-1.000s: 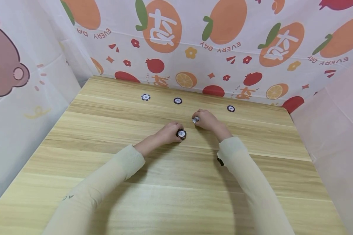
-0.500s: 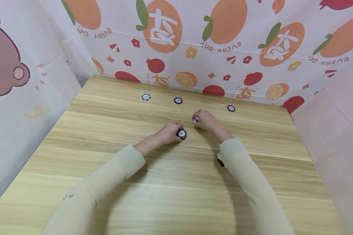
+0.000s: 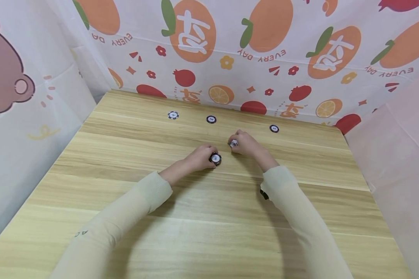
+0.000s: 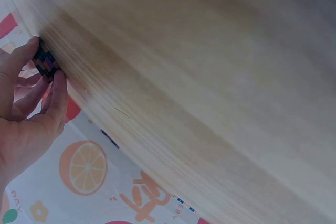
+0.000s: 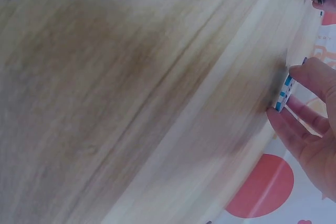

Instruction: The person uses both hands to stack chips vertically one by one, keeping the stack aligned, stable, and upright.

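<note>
My left hand (image 3: 199, 158) pinches a short stack of black poker chips (image 3: 215, 159) by its edges; a white face numbered 100 tops it. Striped rims of that stack (image 4: 46, 62) appear between thumb and fingers in the left wrist view. Just beyond and to the right, my right hand (image 3: 245, 142) pinches white-and-blue poker chips (image 3: 233, 143). Those chips (image 5: 284, 94) look like a thin stack in the right wrist view, low over or on the table; I cannot tell which. The two held stacks are apart.
Along the far side of the wooden table (image 3: 195, 232) lie a white-and-blue chip (image 3: 173, 115), a dark chip (image 3: 211, 119) and another dark chip (image 3: 274, 128). A black object (image 3: 264, 194) is partly hidden by the right sleeve. A fruit-print curtain (image 3: 230, 69) hangs behind.
My right hand and its chips have shifted very slightly, and the right sleeve has moved a little to the right. The left hand and its stack stay in place.
</note>
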A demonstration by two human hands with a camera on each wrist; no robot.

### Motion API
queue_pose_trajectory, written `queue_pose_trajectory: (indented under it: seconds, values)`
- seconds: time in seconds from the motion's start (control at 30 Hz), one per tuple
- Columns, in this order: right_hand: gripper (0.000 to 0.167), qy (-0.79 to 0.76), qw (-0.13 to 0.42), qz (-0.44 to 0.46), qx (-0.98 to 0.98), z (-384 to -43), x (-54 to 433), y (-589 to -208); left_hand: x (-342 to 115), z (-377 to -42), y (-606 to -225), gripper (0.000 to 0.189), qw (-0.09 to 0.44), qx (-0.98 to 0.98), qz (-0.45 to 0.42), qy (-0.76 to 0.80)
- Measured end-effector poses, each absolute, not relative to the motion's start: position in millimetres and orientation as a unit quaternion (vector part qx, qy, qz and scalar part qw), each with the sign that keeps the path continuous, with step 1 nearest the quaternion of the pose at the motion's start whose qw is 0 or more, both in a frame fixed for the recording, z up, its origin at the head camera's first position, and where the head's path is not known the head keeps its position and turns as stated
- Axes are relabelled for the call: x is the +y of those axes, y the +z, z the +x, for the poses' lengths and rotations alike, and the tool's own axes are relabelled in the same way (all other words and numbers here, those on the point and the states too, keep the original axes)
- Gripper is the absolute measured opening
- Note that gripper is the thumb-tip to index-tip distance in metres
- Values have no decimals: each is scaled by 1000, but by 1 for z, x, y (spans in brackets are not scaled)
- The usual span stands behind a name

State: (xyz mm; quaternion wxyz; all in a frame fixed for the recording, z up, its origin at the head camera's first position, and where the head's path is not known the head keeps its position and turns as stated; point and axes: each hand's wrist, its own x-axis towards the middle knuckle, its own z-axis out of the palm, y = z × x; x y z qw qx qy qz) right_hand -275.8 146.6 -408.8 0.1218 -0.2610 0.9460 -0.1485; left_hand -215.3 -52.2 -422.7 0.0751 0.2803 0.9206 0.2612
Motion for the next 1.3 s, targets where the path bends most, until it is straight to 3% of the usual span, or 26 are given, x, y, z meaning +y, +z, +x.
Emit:
queue_pose_trajectory:
  seconds: [1.3]
  values:
    - [23, -140, 141, -291, 936, -251, 140, -398, -53, -216, -422, 44, 82, 920, 280, 262]
